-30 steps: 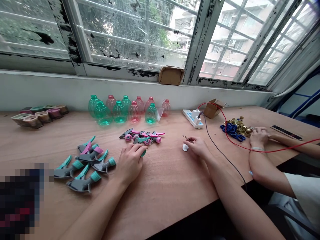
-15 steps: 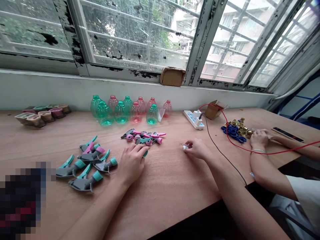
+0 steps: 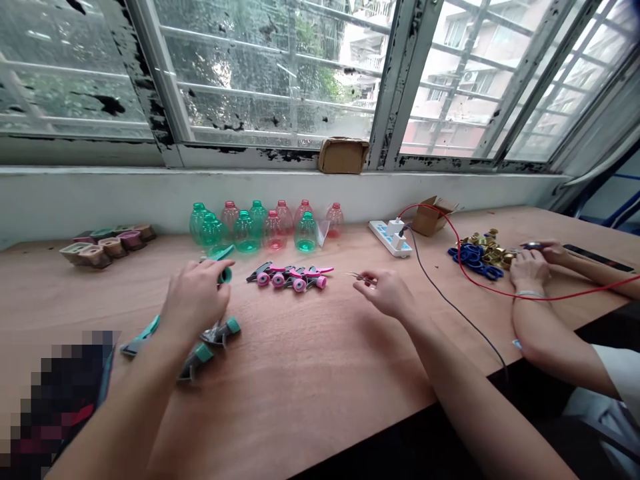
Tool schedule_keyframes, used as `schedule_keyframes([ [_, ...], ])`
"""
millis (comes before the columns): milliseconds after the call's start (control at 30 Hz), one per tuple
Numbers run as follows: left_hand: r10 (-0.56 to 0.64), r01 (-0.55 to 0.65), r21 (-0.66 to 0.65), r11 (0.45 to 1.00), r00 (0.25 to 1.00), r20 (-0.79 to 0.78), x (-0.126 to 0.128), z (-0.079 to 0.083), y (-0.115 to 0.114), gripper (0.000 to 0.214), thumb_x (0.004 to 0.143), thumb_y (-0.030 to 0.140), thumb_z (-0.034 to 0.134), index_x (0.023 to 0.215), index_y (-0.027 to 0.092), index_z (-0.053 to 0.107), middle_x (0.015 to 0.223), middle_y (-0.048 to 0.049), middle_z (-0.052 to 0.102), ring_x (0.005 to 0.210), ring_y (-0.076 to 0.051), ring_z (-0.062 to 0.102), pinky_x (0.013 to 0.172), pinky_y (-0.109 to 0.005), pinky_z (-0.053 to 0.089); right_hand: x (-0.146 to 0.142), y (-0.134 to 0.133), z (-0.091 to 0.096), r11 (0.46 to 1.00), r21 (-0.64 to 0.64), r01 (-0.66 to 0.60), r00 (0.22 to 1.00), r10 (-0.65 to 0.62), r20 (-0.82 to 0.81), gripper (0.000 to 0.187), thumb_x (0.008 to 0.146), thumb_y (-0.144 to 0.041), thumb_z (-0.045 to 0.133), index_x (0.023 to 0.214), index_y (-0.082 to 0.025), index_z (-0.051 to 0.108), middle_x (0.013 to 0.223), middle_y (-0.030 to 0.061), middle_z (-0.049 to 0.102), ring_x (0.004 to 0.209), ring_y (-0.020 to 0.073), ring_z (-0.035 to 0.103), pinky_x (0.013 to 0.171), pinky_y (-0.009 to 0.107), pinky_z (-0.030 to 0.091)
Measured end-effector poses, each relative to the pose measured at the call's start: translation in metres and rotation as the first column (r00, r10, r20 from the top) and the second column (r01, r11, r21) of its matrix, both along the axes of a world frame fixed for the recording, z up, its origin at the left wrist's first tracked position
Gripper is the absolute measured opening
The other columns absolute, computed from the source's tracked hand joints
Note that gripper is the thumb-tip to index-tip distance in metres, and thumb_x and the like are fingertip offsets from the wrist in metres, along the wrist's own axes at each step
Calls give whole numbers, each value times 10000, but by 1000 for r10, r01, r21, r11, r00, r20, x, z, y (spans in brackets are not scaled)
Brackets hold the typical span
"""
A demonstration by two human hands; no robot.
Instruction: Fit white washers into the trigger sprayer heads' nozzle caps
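Note:
My left hand (image 3: 193,297) grips a teal-and-grey spray trigger head (image 3: 223,263), raised above the table. Below it lie more teal spray heads (image 3: 220,331), partly hidden by my forearm. My right hand (image 3: 387,293) pinches small metal tweezers (image 3: 361,276) just past a row of pink spray heads (image 3: 290,277). I cannot tell whether the tweezer tips hold anything. A co-worker's hands (image 3: 535,267) rest near blue rings (image 3: 473,261) and brass caps (image 3: 487,247).
Teal and pink plastic bottles (image 3: 250,228) stand along the wall beside stacked cups (image 3: 105,245). A power strip (image 3: 390,238) trails a black cable and a red wire across the wooden table (image 3: 320,373). A phone (image 3: 597,257) lies at the right.
My left hand has moved left from the pink heads and lifted a teal spray head from the pile. My right hand has lifted slightly, and the small white piece no longer shows on the table.

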State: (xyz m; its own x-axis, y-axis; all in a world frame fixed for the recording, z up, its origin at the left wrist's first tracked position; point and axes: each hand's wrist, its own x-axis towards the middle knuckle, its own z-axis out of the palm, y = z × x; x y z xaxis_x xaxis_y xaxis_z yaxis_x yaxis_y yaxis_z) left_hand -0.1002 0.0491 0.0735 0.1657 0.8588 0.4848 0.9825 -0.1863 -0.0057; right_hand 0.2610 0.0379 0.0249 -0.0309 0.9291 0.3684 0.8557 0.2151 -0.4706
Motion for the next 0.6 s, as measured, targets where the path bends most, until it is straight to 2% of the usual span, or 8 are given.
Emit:
schedule_keyframes([
  [133, -12, -31, -223, 974, 982, -187, -27, -11, 21, 471, 752, 171, 432, 1172, 200, 643, 1183, -113, 656, 1066, -345, 537, 800, -446, 451, -32, -4, -6, 982, 89, -167, 986, 168, -10, 160, 846, -323, 587, 838, -228, 715, 750, 11, 701, 679, 150, 614, 629, 243, 393],
  [233, -37, -61, -375, 925, 968, -250, -28, -16, 30, 443, 747, 187, 429, 1114, 205, 675, 1200, -108, 644, 1079, -335, 537, 830, -434, 449, -49, -6, -22, 950, 86, -302, 953, 297, 61, 113, 835, -280, 611, 857, -237, 714, 815, 9, 707, 716, 147, 621, 649, 241, 395],
  [333, -62, -32, -348, 937, 965, -256, -14, -12, 41, 430, 777, 238, 424, 1131, 218, 666, 1219, -94, 630, 1094, -326, 525, 861, -426, 441, -55, -7, -35, 912, 36, -409, 906, 401, 136, 114, 829, -270, 621, 887, -239, 714, 838, 11, 706, 735, 152, 628, 653, 243, 395],
  [433, -197, 127, -274, 953, 949, -246, 3, -10, 58, 461, 773, 201, 416, 1168, 252, 648, 1206, -71, 630, 1075, -292, 532, 878, -397, 436, -55, -7, -41, 882, 17, -471, 871, 462, 165, 120, 840, -270, 608, 888, -238, 713, 850, 9, 708, 752, 155, 631, 648, 244, 389],
  [500, -287, 202, -326, 924, 928, -239, 12, -13, 70, 505, 736, 151, 423, 1173, 267, 649, 1188, -65, 635, 1064, -265, 551, 872, -357, 442, -54, -6, -42, 876, 20, -482, 866, 472, 167, 124, 846, -270, 600, 880, -234, 713, 841, 10, 708, 749, 154, 627, 641, 247, 386],
  [600, -308, 190, -444, 876, 928, -211, 21, -19, 84, 480, 713, 152, 458, 1120, 276, 678, 1166, -67, 650, 1057, -248, 585, 835, -309, 456, -54, -6, -42, 878, 32, -478, 872, 470, 135, 121, 845, -257, 599, 868, -228, 714, 819, 8, 706, 732, 148, 622, 636, 246, 387],
])
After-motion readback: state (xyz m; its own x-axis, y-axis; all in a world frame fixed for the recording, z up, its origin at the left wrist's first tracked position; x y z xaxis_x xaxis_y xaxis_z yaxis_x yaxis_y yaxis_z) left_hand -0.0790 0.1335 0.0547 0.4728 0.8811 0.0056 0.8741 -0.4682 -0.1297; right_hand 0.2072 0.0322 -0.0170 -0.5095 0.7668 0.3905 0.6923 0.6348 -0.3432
